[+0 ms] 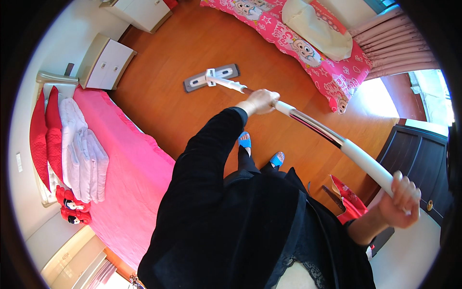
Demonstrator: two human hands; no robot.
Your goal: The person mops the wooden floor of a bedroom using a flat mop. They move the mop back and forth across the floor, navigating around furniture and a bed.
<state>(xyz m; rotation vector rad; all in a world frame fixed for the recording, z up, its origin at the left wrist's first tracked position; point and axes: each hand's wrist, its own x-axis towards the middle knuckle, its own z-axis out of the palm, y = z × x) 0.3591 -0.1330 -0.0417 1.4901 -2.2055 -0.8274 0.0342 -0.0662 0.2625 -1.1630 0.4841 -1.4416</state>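
A flat mop with a white and metal pole (317,127) slants across the view in front of me. My left hand (260,101) grips the pole low down, near its joint with the head. Around the white sleeve at the pole's upper end, my right hand (401,202) is closed. The mop head (212,77), a grey pad under a white plate, lies flat on the wooden floor (166,65). Below my body show my feet in blue slippers (244,140), well apart from the mop head.
To the left stands a bed with a pink sheet (133,180), folded quilts (85,159) and red pillows (54,133). A white cabinet (108,65) is beyond it. A pink cartoon cover (303,50) hangs at the upper right. The dark door (415,162) and a red bag (348,202) are at right.
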